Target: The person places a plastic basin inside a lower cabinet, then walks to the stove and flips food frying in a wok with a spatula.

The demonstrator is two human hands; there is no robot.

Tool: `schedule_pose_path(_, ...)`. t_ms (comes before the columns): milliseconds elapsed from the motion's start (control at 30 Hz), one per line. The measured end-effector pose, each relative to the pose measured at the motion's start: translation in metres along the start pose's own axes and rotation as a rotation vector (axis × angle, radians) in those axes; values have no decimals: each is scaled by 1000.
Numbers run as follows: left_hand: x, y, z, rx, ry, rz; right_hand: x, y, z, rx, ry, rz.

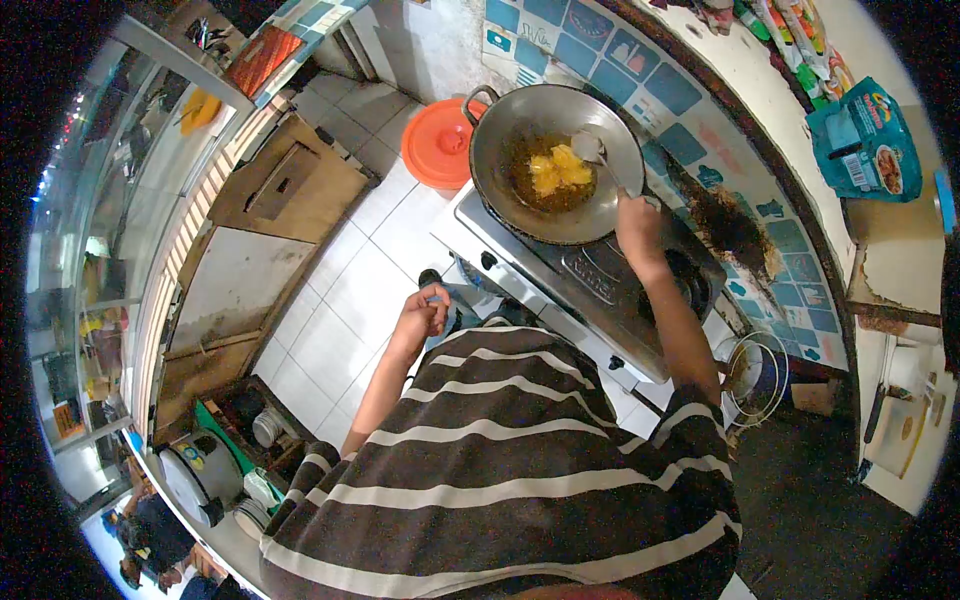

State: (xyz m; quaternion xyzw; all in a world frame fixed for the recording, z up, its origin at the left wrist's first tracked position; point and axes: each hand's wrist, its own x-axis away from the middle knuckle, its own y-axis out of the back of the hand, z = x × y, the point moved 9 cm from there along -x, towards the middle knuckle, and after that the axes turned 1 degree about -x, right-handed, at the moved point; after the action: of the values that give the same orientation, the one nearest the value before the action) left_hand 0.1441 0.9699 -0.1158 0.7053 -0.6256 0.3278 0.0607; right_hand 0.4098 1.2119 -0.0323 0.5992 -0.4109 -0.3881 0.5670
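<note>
My right hand (638,225) grips the thin handle of a metal spatula (588,148), whose broad head is inside a large metal wok (492,180). Yellow pieces of food (557,170) sit in brown oil at the bottom of the wok, and the spatula's head is beside them. The wok stands on the left burner of a gas stove (590,275). My left hand (425,312) hangs in front of my body, away from the stove, its fingers curled in with nothing visible in them.
An orange lidded bucket (432,145) stands on the floor left of the wok. A teal pouch (868,140) and several sachets (790,40) are at the upper right. A rice cooker (200,475) stands at the lower left, below a glass cabinet (100,200).
</note>
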Motion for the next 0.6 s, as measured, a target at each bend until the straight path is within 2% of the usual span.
schedule_pose_path(67,-1,0,1,-3,-12,12,4,9,-5,-30,13,-122)
schedule_pose_path(167,-3,-3,-1,6,-20,39,5,15,-9,-92,-2,-144)
schedule_pose_path(267,-6,-8,-8,-2,-10,38,3,16,-3,-123,31,-27)
schedule_pose_path(467,-6,-14,-19,-41,-41,34,-13,-10,-2,-211,-50,19)
schedule_pose_path(600,-6,-10,-21,-52,-56,34,-10,-24,-7,-170,50,-44)
